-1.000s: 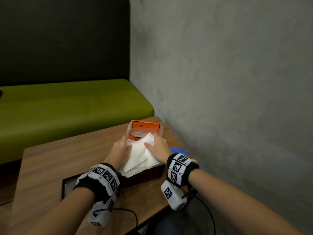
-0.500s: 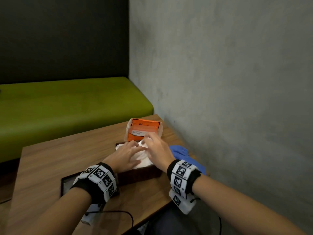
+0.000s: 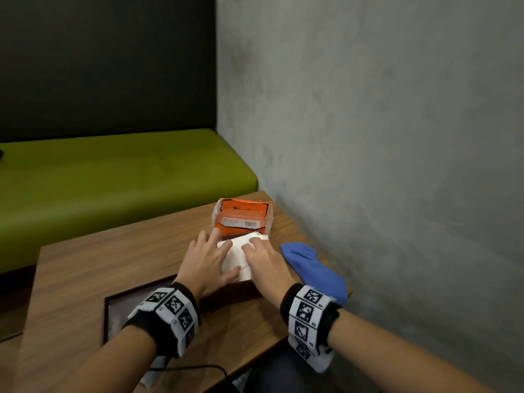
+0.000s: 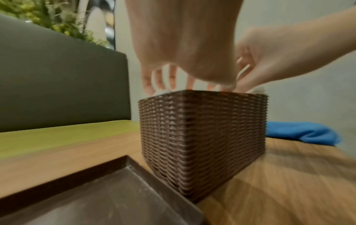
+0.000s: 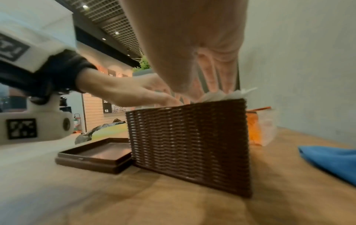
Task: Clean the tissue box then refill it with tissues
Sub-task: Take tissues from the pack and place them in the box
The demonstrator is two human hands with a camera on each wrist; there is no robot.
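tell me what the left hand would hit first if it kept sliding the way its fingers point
Probably the orange tissue packet: the left hand, flat on the tissues, points toward it, just beyond the tissue box. Depth is unclear.

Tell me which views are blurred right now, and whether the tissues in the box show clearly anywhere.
Head view: fairly sharp, evenly lit, tissues plain between both hands. Left wrist view: left hand and table smeared, woven tissue box readable. Right wrist view: right hand soft, tissue edges just above the rim.

White numbers 20 and 12 on dark wall signs (image 5: 106, 106).
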